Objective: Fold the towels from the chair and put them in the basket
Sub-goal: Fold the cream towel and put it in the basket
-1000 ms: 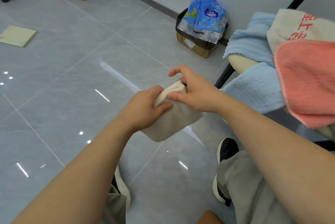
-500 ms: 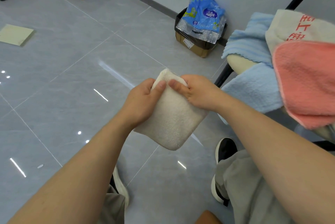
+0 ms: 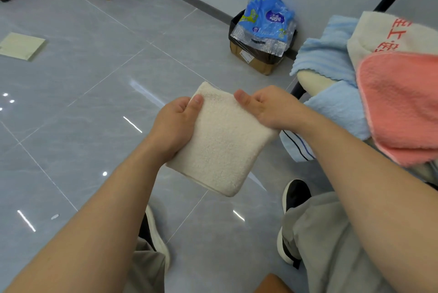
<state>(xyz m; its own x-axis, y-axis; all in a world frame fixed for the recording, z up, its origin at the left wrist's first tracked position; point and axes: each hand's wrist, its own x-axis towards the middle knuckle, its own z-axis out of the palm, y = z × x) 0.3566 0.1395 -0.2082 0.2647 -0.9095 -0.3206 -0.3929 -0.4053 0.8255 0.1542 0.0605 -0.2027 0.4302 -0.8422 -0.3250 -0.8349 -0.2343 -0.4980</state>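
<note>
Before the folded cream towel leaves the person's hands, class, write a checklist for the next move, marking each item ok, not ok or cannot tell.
1. The cream terry towel forms a compact square: ok.
2. The left hand grips its left edge, thumb on top: ok.
3. The right hand pinches its upper right edge: ok.
4. Where the basket stands: cannot tell, none shows in this view.
5. The chair emptied: not ok, a pink fleecy towel and light blue towels lie on it.
</note>
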